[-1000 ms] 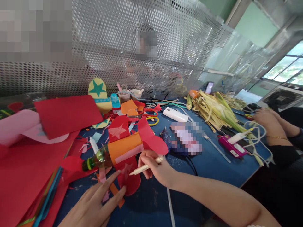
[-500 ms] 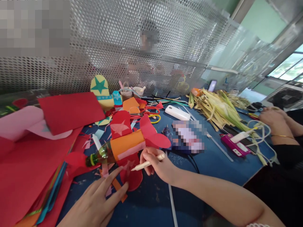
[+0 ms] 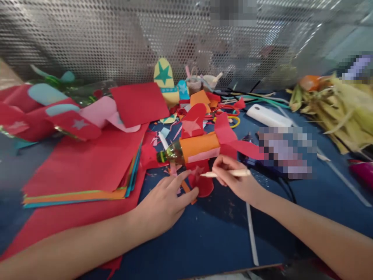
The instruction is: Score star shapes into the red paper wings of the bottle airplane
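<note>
A green glass or plastic bottle (image 3: 175, 151) lies on its side, its neck pointing left, wrapped in orange paper (image 3: 199, 145) with a pink strip. Red paper flaps stand out from it; the upper flap (image 3: 189, 116) carries a pale star. Over the lower red flap (image 3: 206, 187), also marked with a star, my right hand (image 3: 239, 182) pinches a cream-coloured pen (image 3: 242, 172). The pen's tip is at the star; whether it touches is unclear. My left hand (image 3: 167, 200) lies with fingers spread, its fingertips on that flap's left edge.
Stacked coloured paper (image 3: 84, 167) covers the left side. Behind the bottle are paper scraps, scissors (image 3: 234, 121) and a yellow paper piece with a green star (image 3: 163, 74). A white device (image 3: 268, 116), a glue stick (image 3: 252, 233) and dried husks (image 3: 335, 112) are to the right. Perforated metal stands behind.
The view has swung left, so the table's things appear farther right and the co-worker's hands have left the picture. Both my hands keep nearly the same place at the lower flap.
</note>
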`<state>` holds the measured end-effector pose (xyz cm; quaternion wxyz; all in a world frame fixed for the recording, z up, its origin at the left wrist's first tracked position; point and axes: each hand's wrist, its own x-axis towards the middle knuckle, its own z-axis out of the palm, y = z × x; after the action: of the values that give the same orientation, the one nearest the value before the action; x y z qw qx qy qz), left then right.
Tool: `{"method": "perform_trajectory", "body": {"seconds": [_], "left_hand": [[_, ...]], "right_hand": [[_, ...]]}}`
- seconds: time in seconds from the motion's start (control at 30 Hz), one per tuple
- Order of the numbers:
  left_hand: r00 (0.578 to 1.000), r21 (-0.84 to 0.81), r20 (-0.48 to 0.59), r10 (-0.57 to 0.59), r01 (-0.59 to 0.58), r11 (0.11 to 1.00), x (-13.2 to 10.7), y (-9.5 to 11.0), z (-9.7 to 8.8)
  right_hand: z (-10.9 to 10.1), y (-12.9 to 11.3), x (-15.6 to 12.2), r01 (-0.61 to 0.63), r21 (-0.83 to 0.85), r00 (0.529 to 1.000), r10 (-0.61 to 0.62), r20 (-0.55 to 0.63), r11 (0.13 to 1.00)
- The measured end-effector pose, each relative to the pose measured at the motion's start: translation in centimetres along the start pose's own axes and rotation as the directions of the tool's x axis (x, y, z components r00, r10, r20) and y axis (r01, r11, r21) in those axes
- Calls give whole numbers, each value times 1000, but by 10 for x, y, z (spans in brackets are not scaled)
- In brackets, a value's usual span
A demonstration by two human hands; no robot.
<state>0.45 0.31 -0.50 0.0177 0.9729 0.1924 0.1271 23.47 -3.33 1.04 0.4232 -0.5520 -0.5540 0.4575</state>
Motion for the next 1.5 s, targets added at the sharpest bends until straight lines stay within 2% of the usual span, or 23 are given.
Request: {"method": "perform_trajectory", "body": {"seconds": [0.2,0.5,0.87,1.13,1.3,1.4,1.5], "left_hand": [[998,-38,60,4,-1,999,4,4,-10],[997,-75,75,-6,12,997,1,3,-7],[1000,-70,29,5,-3,998,2,4,-7],[998,-102,61,12,-5,995,2,2,-7],[997,-64,81,-7,13,998,2,3,-9],[998,-56,66,-5,8,998,1,3,-8],[1000,-52,7,-6,6,999,0,0,-2]], "right_hand": [[-2,3,-2,-19,-66,1000,20,7,998],[0,-2,-1,-11,-158,1000,11,-3,987],[-1,1,0,-12,-154,1000,14,8,988],[-1,1,0,-9,-155,1000,13,22,988],[-1,1,0,0,-145,999,5,34,989],[-1,1,1,0,-141,999,5,35,990],[0,2,2,27,-151,999,-22,29,988]]}}
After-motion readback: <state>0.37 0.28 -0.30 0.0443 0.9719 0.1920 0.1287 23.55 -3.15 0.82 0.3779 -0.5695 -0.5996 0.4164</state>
